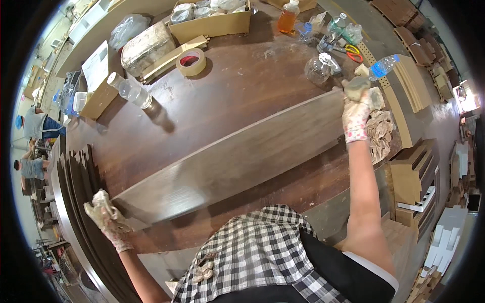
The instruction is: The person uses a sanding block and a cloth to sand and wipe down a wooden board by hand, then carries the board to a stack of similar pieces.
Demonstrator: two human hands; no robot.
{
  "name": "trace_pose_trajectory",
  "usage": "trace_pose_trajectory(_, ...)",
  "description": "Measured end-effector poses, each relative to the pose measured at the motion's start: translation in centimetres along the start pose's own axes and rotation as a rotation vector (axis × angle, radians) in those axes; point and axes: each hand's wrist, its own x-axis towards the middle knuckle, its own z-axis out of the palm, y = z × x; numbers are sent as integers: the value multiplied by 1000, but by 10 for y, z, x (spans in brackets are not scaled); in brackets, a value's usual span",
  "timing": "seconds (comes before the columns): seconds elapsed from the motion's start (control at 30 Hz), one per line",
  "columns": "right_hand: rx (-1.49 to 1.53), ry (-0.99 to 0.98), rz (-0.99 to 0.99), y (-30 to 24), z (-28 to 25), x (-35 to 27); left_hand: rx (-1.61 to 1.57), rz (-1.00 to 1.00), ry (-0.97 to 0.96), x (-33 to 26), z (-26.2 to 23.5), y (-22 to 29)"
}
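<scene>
Mostly smooth and faintly glossy, the dark reddish-brown bench [242,76] shows pale scuffs and specks around a squat ring of tan tape [200,68] with a red inner core. Toward the far edge sit an open brown cardboard box [217,28] filled with pale wrapped bundles, a blocky, whitish, stained package [146,49], and a clear plastic bottle of amber liquid [288,19]; a tall clear bottle with a white cap [132,92] stands nearer the left side. A crumpled beige cloth [381,135] bunches in soft folds at the right edge, and long, thin dark brown strips [81,197] are stacked at the left. Lying slantwise across the near part of the bench is a long, flat grey-brown board [227,159], its straight edges bent by the lens, its face marked with fine grain-like streaks and catching a whitish gleam toward the left end. Both hands wear stained pale gloves with pinkish patterned cuffs. The left hand [107,217] is at the board's near-left end, fingers partly spread; the right hand [356,108] reaches out on a nearly straight arm to the far-right end, its fingers bunched. Whether either grips the board I cannot tell.
</scene>
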Motion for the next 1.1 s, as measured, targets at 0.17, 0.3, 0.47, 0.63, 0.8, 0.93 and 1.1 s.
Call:
trace_pose_trajectory(0.17,316,1,254,-20,-40,-7,849,882,-127,-34,-29,30)
trace_pose_trajectory(0.3,780,-617,497,22,-133,13,294,284,-79,-50,-84,-82)
trace_pose_trajectory(0.47,159,-238,390,14,-119,-9,-418,2,-104,-54,-110,-112)
trace_pose_trajectory(0.63,-828,-339,-27,-21,-73,-9,241,178,36,-47,-127,-80)
trace_pose_trajectory(0.8,-1268,-911,-326,5,33,-74,-315,6,-421,-118,2,-57)
trace_pose_trajectory(0.93,-1294,-1114,-434,38,72,-108,152,366,-879,-152,72,-7)
trace_pose_trajectory(1.1,-1223,-1299,-450,71,136,-172,426,715,-899,-165,71,-13)
